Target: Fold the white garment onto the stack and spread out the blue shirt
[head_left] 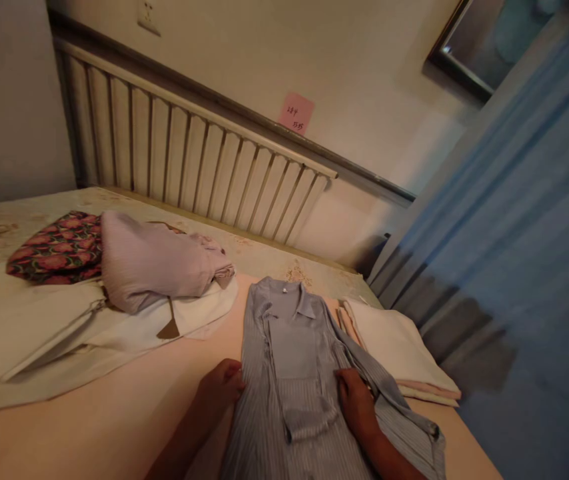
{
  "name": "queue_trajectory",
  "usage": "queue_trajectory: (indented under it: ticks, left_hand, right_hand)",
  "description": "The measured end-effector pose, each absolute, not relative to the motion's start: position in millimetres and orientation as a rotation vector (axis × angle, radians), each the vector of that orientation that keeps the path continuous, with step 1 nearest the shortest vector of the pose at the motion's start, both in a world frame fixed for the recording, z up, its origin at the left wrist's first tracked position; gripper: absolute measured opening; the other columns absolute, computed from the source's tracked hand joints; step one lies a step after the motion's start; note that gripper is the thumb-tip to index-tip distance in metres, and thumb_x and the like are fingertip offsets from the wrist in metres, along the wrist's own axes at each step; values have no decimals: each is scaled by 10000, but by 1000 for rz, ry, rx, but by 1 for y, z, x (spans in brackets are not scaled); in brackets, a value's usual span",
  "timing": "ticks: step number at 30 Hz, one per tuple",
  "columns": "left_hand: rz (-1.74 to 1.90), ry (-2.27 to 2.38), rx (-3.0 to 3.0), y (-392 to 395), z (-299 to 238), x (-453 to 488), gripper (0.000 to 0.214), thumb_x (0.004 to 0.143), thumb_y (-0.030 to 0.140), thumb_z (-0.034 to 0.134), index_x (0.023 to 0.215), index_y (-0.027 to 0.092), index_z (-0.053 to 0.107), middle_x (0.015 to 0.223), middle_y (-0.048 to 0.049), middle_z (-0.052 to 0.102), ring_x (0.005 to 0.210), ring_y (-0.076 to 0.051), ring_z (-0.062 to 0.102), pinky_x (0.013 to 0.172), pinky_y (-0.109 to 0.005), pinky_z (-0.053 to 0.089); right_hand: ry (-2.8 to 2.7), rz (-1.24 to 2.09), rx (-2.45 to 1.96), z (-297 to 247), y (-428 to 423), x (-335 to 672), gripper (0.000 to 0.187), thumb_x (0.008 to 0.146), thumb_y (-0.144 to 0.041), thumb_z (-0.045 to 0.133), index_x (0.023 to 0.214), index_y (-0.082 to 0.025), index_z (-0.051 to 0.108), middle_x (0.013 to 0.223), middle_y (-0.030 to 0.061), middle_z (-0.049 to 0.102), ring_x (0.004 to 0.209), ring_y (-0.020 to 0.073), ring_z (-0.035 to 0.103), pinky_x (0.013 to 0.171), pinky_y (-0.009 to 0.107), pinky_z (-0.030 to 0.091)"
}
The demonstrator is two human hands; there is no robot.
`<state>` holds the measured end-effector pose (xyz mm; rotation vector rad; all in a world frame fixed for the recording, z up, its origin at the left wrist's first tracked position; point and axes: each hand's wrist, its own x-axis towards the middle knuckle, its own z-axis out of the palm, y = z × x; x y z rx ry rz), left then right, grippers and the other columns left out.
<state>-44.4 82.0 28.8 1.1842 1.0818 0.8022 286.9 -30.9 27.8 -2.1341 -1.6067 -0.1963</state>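
Note:
A grey-blue ribbed long-sleeved shirt (294, 347) lies spread out with its collar pointing away from me. One sleeve is folded across its front, with the cuff near the middle. The other sleeve stretches toward the lower right. My left hand (222, 385) is closed, its fingertips pinching the shirt's left edge. Over on the right side of the shirt front, my right hand (357, 400) also pinches the fabric, beside the outstretched sleeve. The lower part of the shirt runs out of view at the bottom.
The shirt lies on a peach cover (129, 427). To the left are a pale lilac garment (154, 260), a floral cloth (59, 250) and white clothing (29, 320). Folded white cloth (394, 340) sits right of the shirt, near a blue curtain (539, 300). A radiator (184, 147) stands behind.

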Motion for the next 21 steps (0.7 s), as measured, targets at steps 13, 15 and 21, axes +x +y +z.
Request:
queue_trajectory:
  ticks: [13,15,21]
  left_hand:
    - [800,1123,1141,83,36,-41,329,585,389,554,831,172,558,725,-25,623,697,-194,650,607,-294,509]
    - [793,1126,1148,82,36,-41,317,595,393,549,827,177,558,710,-19,623,706,-194,654,612,-292,508]
    - [800,1129,1157,84,29,-40,336,604,429,563,832,183,557,705,-16,630,710,-194,662,604,-288,510]
  right_hand:
    - [-1647,-385,-2268,21,-30,284,246,886,-170,374,951,-201,610,962,50,622,834,160,601,690,241,384]
    - [-1644,-384,-2272,21,-30,284,243,886,-168,376,948,-201,608,962,46,620,827,156,600,680,238,377]
    - [-1638,-378,-2289,22,-29,284,234,892,-173,381,938,-210,607,946,37,619,823,152,601,673,236,366]
